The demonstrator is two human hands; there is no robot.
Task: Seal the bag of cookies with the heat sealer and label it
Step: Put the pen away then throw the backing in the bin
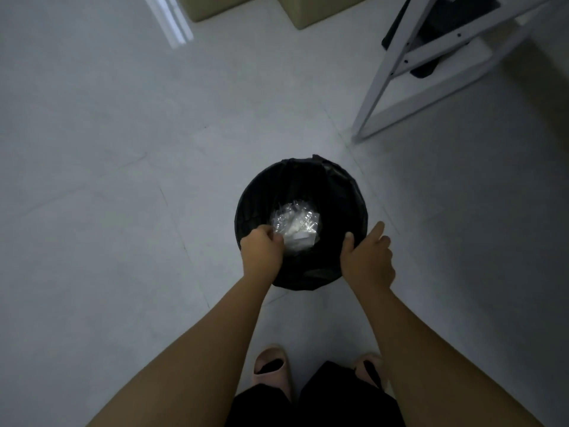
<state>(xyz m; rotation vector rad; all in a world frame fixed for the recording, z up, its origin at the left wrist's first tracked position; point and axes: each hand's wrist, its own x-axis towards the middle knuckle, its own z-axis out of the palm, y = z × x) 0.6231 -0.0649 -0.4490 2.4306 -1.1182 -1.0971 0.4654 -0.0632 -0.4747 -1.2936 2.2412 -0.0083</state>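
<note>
A round bin lined with a black bag stands on the floor below me. Inside it lie crumpled clear plastic and white paper scraps. My left hand hovers over the bin's near left rim with its fingers curled; whether it pinches a scrap I cannot tell. My right hand is at the bin's near right rim, fingers straight and spread, thumb on the liner's edge. No cookie bag, heat sealer or label is in view.
The pale tiled floor spreads all around the bin. A white table frame stands at the upper right with a dark object under it. Two cardboard boxes sit at the top. My feet in pink slippers are just behind the bin.
</note>
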